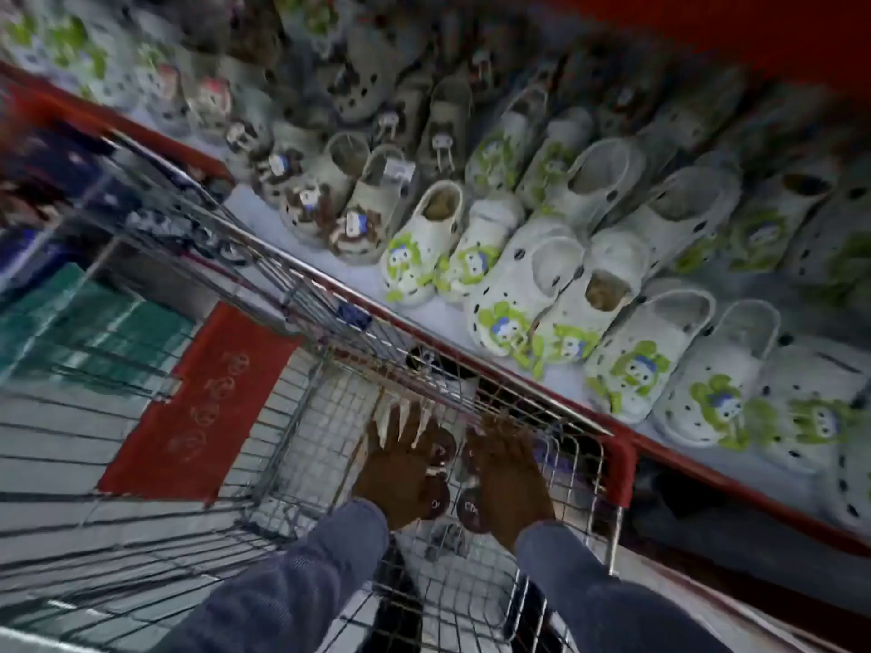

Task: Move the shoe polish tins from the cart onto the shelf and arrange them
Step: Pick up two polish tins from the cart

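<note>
Several dark round shoe polish tins (437, 501) lie in the small rear basket of the wire cart (301, 280), between my two hands. My left hand (400, 468) reaches down into that basket with its fingers spread, its palm beside and partly over two tins. My right hand (511, 483) is just right of the tins with its fingers curled downward; blur hides whether it grips one. One tin (472, 512) shows at my right wrist. The shelf (443, 318) is a white surface with a red front edge, running diagonally right of the cart.
Rows of white and beige clogs (556, 294) with green or brown charms cover most of the shelf. The cart's red handle corner (622, 468) sits against the shelf edge. A red flap (207, 398) hangs inside the cart. Boxes (70, 322) lie beyond it.
</note>
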Motion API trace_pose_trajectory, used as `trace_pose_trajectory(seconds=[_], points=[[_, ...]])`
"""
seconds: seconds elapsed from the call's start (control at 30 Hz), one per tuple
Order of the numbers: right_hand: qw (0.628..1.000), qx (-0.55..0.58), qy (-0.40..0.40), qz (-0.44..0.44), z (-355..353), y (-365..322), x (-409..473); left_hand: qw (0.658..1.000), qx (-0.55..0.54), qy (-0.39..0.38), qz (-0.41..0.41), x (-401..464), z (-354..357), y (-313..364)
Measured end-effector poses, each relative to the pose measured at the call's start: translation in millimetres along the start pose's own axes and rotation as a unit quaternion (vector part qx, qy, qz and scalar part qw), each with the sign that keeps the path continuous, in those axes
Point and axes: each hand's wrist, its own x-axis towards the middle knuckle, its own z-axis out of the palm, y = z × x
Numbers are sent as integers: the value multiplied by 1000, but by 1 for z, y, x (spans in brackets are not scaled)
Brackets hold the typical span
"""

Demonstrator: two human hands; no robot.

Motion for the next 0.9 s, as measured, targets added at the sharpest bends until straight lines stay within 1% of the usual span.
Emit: trace_pose_trajectory(seconds=[0.07, 0.1, 0.13, 0.23, 0.27, 0.33, 0.4, 0.47, 0.53, 0.57, 0.63, 0.7, 0.73, 0.8, 0.9], points=[[996, 25, -78, 26, 27, 8, 20, 995, -48, -85, -26, 21, 26, -3], [994, 27, -100, 36, 41, 13, 29, 991, -59, -117, -35, 35, 41, -7], [993, 26, -108, 50, 48, 17, 38, 988, -77, -125, -41, 48, 54, -14], [991, 24, -109, 77, 83, 24, 57, 987, -81, -137, -8, 71, 98, -24], [989, 29, -117, 85, 82, 23, 62, 986, -89, -139, 8, 73, 101, -24], [987, 14, -128, 94, 85, 23, 69, 985, -101, -138, 13, 79, 108, -25], [989, 0, -121, 88, 85, 22, 74, 984, -103, -144, 9, 86, 111, -24], [990, 9, -106, 90, 79, 22, 74, 989, -92, -114, 8, 92, 122, -32], [992, 45, -72, 89, 66, 18, 72, 991, -96, -91, 15, 84, 88, -24], [992, 57, -67, 89, 55, 14, 70, 991, -112, -73, 17, 79, 73, -22], [994, 66, -53, 74, 22, 1, 64, 993, -107, -38, 29, 66, 35, -15], [994, 87, -33, 63, -18, -13, 51, 993, -114, -15, 19, 48, -2, -12], [993, 101, -16, 59, -46, -21, 41, 991, -130, -2, 1, 35, -29, -9], [990, 127, 3, 52, -78, -32, 29, 983, -173, 52, -28, 18, -59, -11], [986, 158, 48, 20, -145, -51, 3, 972, -204, 113, -21, -18, -126, -5]])
